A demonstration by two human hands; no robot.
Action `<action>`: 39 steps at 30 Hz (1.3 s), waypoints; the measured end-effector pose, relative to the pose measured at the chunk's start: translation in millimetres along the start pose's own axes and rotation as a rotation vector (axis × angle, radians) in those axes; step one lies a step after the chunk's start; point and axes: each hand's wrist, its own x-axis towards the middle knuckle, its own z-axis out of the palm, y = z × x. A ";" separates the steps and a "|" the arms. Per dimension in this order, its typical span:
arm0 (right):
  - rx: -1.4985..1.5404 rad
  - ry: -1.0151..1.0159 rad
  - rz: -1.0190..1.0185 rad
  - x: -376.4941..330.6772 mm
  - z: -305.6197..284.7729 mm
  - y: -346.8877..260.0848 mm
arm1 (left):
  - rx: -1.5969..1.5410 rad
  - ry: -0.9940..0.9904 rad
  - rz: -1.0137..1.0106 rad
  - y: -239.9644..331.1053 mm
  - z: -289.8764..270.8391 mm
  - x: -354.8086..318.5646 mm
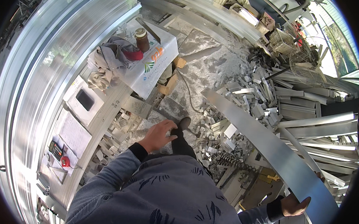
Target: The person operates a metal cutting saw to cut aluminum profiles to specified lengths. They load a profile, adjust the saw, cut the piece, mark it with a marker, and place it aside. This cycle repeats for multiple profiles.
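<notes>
The bare left hand (pixel 156 136) was held out in front of the torso, back upward, its fingers (pixel 168 124) loosely curved toward the right and its thumb apart from them, gripping nothing. The bent left forearm (pixel 112 169), in a finely striped blue-grey sleeve with a black cuff, angled inward from the lower left. The bare right hand (pixel 293 206) reached well out to the right in a wide grip, thumb extended, only fingertips showing opposite. The similarly sleeved right forearm (pixel 257 218) was partly hidden behind the torso.
</notes>
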 end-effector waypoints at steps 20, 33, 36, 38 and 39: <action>-0.673 -0.027 -0.423 120.2 178.9 236.3 | 0.106 -0.179 0.066 50.8 -33.5 305.9; 0.082 -0.416 -0.150 226.6 456.7 282.5 | -0.055 -0.129 0.118 2.8 -70.0 522.7; 0.164 -0.468 -0.047 257.0 540.2 285.6 | -0.074 -0.085 0.074 3.7 -105.8 589.3; 0.189 -0.494 -0.018 274.5 592.2 282.5 | -0.131 0.010 0.096 10.2 -134.8 630.8; 0.217 -0.507 -0.039 280.8 618.2 281.5 | -0.159 0.052 0.105 14.1 -148.6 649.9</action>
